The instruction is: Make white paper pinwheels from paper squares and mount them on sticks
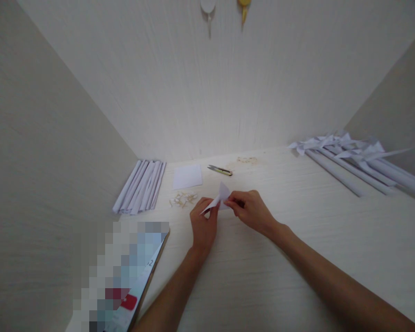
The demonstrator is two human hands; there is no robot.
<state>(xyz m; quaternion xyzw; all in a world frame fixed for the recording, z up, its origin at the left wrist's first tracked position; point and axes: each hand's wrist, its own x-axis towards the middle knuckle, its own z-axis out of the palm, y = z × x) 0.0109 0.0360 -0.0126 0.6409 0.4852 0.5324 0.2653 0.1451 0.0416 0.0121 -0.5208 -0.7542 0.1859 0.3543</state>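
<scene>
Between my two hands, just above the white table, is a small piece of white paper [222, 191] with its corners folded up like a pinwheel. My left hand [204, 221] is closed on its left side, thumb and fingers gripping it. The fingertips of my right hand [245, 206] are pinched at the paper's right side; whether they hold anything small besides the paper is hidden. Behind the hands lies a pair of thread snips [220, 170] with yellow-green handles. A stack of white paper squares [187, 177] and a scatter of small pale pins or sticks [184, 198] lie to the left.
Rolled white paper tubes [140, 186] lie side by side at the left wall. Paper pinwheels on tube sticks [352, 157] are piled at the far right. Small tan bits [247, 160] lie near the back wall, and a partly blurred box or screen [141, 276] sits front left.
</scene>
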